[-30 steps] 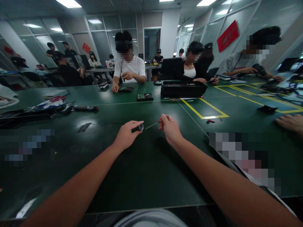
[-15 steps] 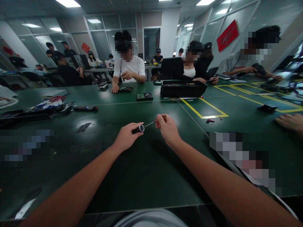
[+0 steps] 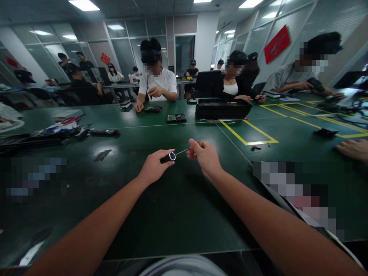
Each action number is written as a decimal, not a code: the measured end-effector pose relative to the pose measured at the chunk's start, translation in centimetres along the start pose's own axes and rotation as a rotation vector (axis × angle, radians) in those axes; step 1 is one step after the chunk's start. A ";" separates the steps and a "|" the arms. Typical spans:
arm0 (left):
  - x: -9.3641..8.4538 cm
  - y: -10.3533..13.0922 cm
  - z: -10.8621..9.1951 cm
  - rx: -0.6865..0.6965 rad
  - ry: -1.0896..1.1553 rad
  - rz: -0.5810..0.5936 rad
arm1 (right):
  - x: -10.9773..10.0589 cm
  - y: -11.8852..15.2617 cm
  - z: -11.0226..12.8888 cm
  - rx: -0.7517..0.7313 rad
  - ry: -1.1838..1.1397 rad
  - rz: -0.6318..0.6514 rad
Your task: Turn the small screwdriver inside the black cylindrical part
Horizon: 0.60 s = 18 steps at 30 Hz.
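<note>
Your right hand (image 3: 206, 156) has edged toward nine o'clock, so its thin rod (image 3: 181, 152) now seems to meet the black cylinder (image 3: 166, 158). Right fingers pinch the rod; those of your left hand (image 3: 153, 168) pinch the cylinder, at the rod's eight o'clock, above the table (image 3: 175, 214).

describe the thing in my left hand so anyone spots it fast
Look over the near part of the green table. There the left hand holds a dark cylinder, just left of the thin rod in the right hand. Unlike that rod, it is thick, with a bright-ringed end.
</note>
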<state>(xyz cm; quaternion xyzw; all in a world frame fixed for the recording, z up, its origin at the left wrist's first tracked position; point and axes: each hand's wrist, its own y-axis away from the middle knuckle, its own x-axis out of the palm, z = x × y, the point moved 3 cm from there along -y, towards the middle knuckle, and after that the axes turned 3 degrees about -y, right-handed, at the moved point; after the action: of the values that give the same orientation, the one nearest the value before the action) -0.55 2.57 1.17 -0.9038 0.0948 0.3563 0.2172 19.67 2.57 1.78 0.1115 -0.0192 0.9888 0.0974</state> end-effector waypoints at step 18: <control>0.1 0.0 0.3 0.010 -0.026 -0.008 | -0.3 -0.2 -0.6 0.086 -0.043 -0.035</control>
<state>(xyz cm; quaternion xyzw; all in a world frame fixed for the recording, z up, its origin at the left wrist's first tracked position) -0.71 2.68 0.92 -0.8984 0.0901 0.3668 0.2242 19.85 2.78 1.14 0.1373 0.0234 0.9842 0.1093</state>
